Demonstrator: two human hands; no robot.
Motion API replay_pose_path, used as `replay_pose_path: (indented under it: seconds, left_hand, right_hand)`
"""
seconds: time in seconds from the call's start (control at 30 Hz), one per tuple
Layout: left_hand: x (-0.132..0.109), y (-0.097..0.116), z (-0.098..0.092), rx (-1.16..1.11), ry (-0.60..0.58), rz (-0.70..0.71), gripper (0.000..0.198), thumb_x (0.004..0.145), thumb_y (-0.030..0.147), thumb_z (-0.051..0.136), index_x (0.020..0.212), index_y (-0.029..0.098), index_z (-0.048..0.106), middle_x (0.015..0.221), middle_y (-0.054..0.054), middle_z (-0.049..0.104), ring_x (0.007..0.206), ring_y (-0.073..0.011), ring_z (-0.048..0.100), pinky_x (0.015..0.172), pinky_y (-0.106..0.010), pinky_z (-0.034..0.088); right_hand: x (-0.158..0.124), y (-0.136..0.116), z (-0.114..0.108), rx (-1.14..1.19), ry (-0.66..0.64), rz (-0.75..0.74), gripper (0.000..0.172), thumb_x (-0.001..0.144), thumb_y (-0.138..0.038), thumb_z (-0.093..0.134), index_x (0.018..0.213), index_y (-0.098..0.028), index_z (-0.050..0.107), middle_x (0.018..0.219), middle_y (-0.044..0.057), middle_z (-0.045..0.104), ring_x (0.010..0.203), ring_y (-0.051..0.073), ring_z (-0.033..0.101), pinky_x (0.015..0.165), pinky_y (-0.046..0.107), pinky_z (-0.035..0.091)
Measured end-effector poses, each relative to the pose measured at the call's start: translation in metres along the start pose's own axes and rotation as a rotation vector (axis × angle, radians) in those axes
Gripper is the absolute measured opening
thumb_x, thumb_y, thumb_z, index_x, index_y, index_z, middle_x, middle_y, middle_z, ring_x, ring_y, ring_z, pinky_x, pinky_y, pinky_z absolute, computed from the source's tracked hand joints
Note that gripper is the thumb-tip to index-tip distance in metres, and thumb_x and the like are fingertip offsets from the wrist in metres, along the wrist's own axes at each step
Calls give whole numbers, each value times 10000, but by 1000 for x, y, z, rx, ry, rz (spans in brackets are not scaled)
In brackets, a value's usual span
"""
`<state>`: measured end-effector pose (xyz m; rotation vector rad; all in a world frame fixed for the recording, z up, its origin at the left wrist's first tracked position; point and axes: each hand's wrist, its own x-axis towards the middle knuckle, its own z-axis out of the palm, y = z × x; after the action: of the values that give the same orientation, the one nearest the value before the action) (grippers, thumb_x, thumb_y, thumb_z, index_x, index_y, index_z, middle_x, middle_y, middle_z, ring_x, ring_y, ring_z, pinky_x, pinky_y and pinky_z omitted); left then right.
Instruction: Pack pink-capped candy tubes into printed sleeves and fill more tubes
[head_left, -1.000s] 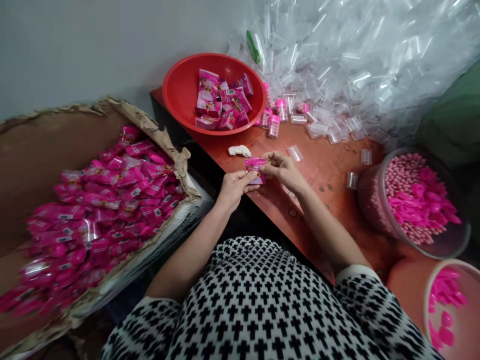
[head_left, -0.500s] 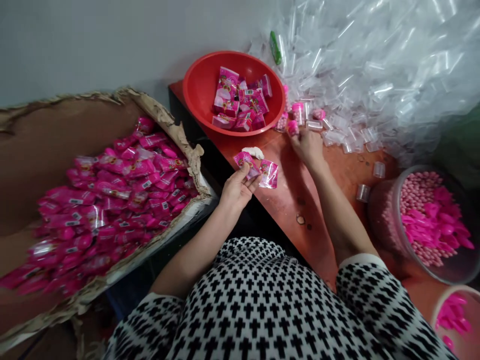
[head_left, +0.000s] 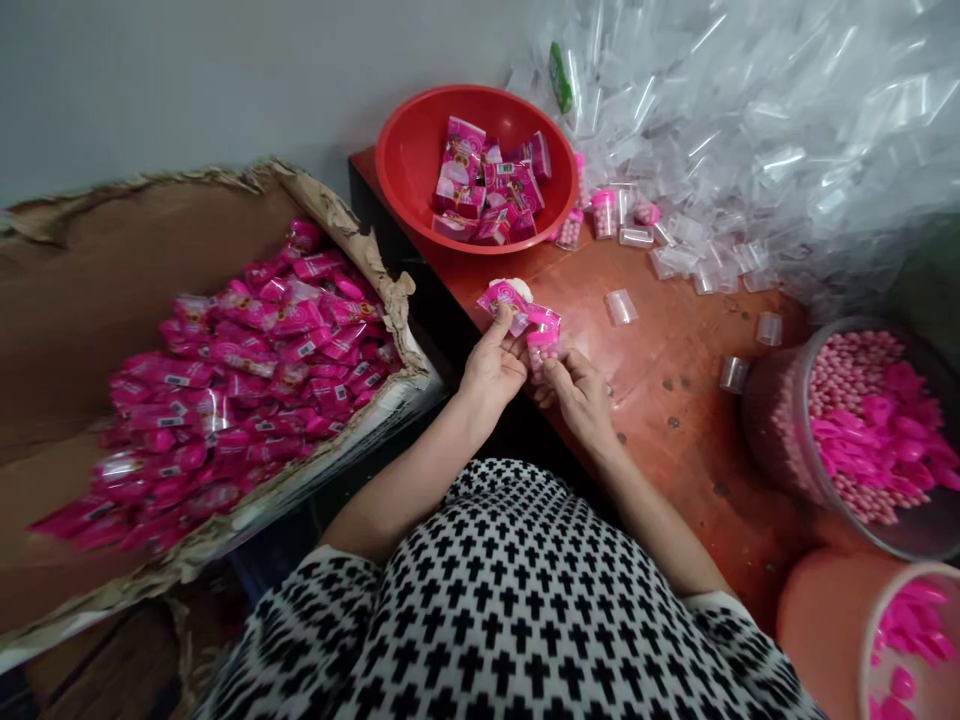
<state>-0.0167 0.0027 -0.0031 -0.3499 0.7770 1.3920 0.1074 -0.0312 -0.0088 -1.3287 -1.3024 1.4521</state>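
My left hand [head_left: 491, 365] pinches a small pink printed packet [head_left: 504, 299] over the near edge of the red-brown table [head_left: 660, 400]. Right beside it, my right hand [head_left: 577, 395] holds a little clear vial filled with pink beads [head_left: 541, 347], its top against the packet's open side. Both hands are closed, nearly touching each other. A small white lump [head_left: 519, 288] lies on the table just behind the packet.
A red bowl [head_left: 409, 150] of filled pink packets stands at the back. Piled clear vials in plastic bags [head_left: 750, 130] fill the back right. A tub of pink beads and caps [head_left: 870, 430] sits right, another tub [head_left: 911, 640] below it. A torn carton of pink packets [head_left: 225, 380] lies left.
My right hand reached back to the vials near the bowl, picked up a filled one and brought it to the packet in my left hand. The camera tilted slightly.
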Motion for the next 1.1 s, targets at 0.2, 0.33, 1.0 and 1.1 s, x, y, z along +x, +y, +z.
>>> replay_pose_path:
  seconds: [0.2, 0.33, 1.0, 1.1]
  left_hand:
    - [2, 1, 2, 2, 56, 25, 200, 940, 313, 716, 816, 159, 685, 761, -12, 720, 690, -123, 714, 763, -234, 584]
    - [4, 3, 2, 40, 61, 46, 213, 934, 317, 723, 796, 162, 675, 767, -11, 715, 729, -134, 728, 757, -237, 585]
    - [-13, -27, -19, 373, -393, 331, 455, 593, 479, 954, 635, 153, 640, 594, 36, 649, 456, -80, 577, 385, -177, 400]
    - [-20, -27, -15, 307, -368, 218, 371, 688, 429, 923, 724, 155, 677, 685, 6, 718, 601, -129, 705, 529, -202, 551]
  right_hand:
    - [-4, 2, 1, 63, 27, -35, 407, 846, -615, 684, 872, -215, 616, 693, -28, 680, 493, 99, 618, 455, 221, 520]
    - [-5, 2, 0, 90, 30, -35, 393, 837, -600, 700, 874, -214, 633, 693, -26, 688, 498, 103, 617, 453, 221, 515]
    - [9, 13, -5, 543, -19, 182, 495, 726, -673, 785, 910, -223, 688, 782, -3, 652, 697, 137, 605, 468, 200, 534]
    - [9, 8, -7, 589, 37, 182, 441, 645, -556, 863, 851, -209, 688, 717, -29, 612, 616, 107, 553, 450, 184, 506]
